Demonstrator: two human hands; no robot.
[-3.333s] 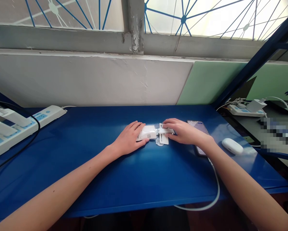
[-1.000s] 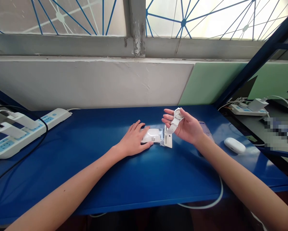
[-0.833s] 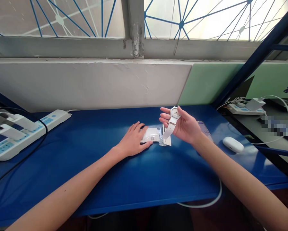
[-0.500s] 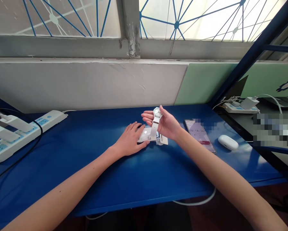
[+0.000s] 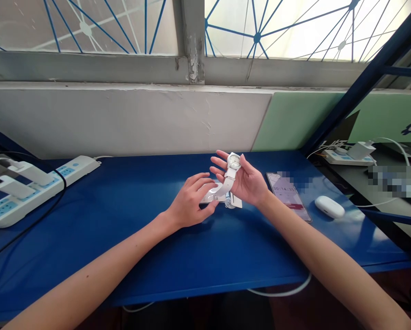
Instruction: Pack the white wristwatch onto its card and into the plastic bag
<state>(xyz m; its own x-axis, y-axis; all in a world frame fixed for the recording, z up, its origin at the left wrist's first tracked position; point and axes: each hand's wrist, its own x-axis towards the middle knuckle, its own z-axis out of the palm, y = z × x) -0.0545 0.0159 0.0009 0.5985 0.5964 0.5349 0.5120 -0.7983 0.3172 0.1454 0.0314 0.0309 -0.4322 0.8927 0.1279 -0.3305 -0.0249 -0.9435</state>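
Note:
A white wristwatch [image 5: 233, 161] lies across the palm of my right hand [image 5: 251, 183], its round dial facing up and my thumb against its edge. The white strap [image 5: 226, 183] hangs down toward the left. My left hand [image 5: 191, 201] is beside the strap's lower end, thumb and fingers apart; whether a fingertip touches the strap I cannot tell. Under the strap, clear plastic packaging [image 5: 208, 198] with a pale card [image 5: 237, 202] lies on the blue desk [image 5: 150, 256]. My left fingers partly cover the packaging.
To the right lie a phone [image 5: 289, 197] with a running timer and a white earbud case [image 5: 330, 207]. A power strip [image 5: 83, 166] with plugged-in chargers and a black cable [image 5: 36, 220] occupies the left side. A blue metal bar [image 5: 356, 82] slants up at right.
My left hand has lifted off the packaging toward the strap, its fingers more curved. The watch has tilted so its dial shows more fully. The whole view has shifted slightly.

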